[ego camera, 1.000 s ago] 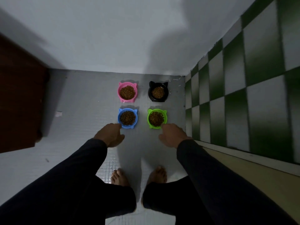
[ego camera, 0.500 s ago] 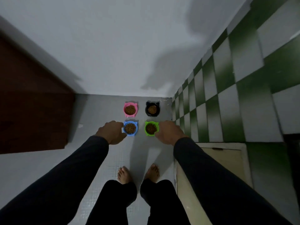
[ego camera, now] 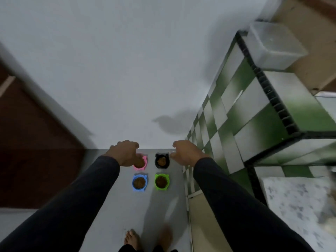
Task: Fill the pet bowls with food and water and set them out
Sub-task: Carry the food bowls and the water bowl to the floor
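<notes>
Hovering hands — four filled bowls

Left hand hides part of the pink bowl — feet blurred

Grey floor bears four kibble-filled bowls.

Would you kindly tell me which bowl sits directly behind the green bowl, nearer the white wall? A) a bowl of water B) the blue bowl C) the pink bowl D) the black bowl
D: the black bowl of kibble sits straight beyond the green bowl, closer to the white wall; the pink bowl and blue bowl form the left column.
</notes>
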The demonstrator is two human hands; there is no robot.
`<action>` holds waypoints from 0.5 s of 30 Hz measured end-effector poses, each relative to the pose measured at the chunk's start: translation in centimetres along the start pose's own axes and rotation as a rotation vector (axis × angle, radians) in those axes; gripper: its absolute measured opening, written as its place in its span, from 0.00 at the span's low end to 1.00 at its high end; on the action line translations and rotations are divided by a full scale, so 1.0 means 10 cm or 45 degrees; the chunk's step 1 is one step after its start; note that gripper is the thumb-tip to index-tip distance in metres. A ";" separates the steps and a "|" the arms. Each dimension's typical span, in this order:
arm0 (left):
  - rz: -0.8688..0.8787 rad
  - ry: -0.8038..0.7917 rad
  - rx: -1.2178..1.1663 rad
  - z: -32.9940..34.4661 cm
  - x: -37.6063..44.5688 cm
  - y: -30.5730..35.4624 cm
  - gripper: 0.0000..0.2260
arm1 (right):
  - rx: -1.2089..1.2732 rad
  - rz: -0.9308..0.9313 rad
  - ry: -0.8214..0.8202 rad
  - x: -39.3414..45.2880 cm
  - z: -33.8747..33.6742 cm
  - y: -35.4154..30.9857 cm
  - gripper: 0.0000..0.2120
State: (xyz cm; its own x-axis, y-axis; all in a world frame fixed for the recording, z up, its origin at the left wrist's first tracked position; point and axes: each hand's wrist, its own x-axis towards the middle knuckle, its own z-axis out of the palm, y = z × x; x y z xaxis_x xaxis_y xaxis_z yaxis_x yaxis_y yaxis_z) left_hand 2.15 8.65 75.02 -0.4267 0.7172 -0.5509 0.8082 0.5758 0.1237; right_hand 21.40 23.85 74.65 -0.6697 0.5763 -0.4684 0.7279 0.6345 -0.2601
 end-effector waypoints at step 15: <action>0.234 0.247 0.165 -0.72 -0.42 0.44 0.26 | 0.041 0.088 0.357 -0.82 -0.79 -0.09 0.20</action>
State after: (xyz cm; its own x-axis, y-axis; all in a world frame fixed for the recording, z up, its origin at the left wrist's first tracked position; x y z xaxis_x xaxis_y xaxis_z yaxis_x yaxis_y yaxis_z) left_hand 4.58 10.98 83.88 -0.3277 0.8738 -0.3592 0.9190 0.3831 0.0936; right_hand 25.12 22.65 85.42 -0.6295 0.7404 -0.2356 0.7746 0.5745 -0.2642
